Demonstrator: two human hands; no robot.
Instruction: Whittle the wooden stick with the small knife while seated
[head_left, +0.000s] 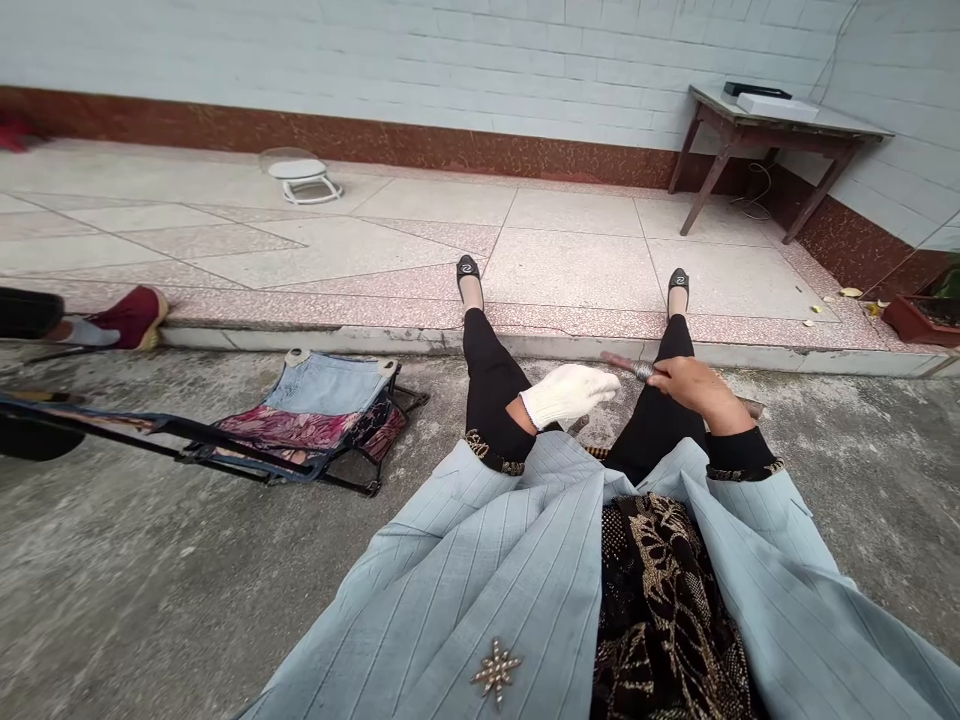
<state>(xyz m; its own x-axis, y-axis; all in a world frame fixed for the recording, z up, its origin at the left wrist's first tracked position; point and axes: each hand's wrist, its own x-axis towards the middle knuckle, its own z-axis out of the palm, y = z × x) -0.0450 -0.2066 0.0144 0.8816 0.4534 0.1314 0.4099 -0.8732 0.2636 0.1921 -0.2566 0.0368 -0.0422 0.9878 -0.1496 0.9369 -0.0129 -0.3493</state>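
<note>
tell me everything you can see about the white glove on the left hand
The white knit glove looks like thick cotton, slightly fuzzy, and covers the person's left hand, fingers together and pointing toward the bare right hand without touching it. Its cuff sits against a black sleeve, above black trousers.

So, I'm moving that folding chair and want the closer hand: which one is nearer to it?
Left. The gloved left hand is nearer, to the right of the folding chair; the bare right hand is farther right, past the left hand.
</note>
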